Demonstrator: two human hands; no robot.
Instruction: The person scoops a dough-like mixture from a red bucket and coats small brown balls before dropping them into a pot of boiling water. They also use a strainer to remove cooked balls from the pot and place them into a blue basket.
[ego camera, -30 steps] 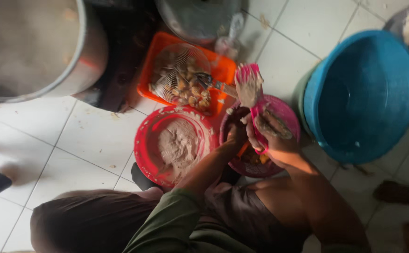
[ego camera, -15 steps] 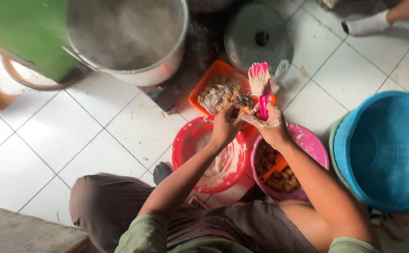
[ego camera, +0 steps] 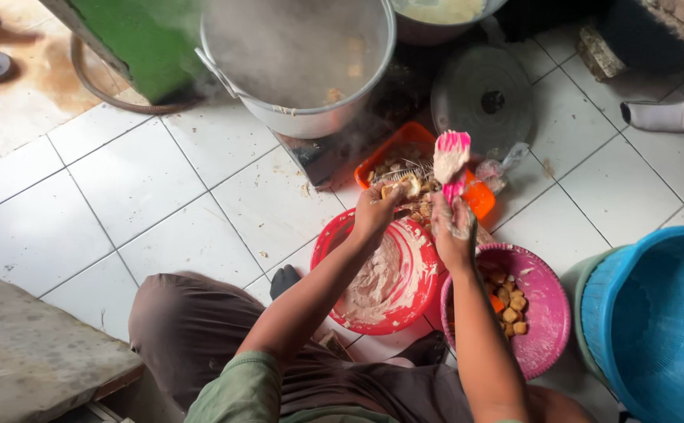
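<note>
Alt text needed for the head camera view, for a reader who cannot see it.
Seen from above, a seated person's left hand holds a small battered piece and the right hand grips a pink spatula, over a red bowl of flour. Around them: a pink bowl, orange tray, steaming metal pot.

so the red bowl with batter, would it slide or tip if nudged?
The red bowl probably slides easily: light-looking plastic on smooth white tiles. It already sits tilted with batter smeared up one wall, so it may rock. The rim is likely slippery.
</note>
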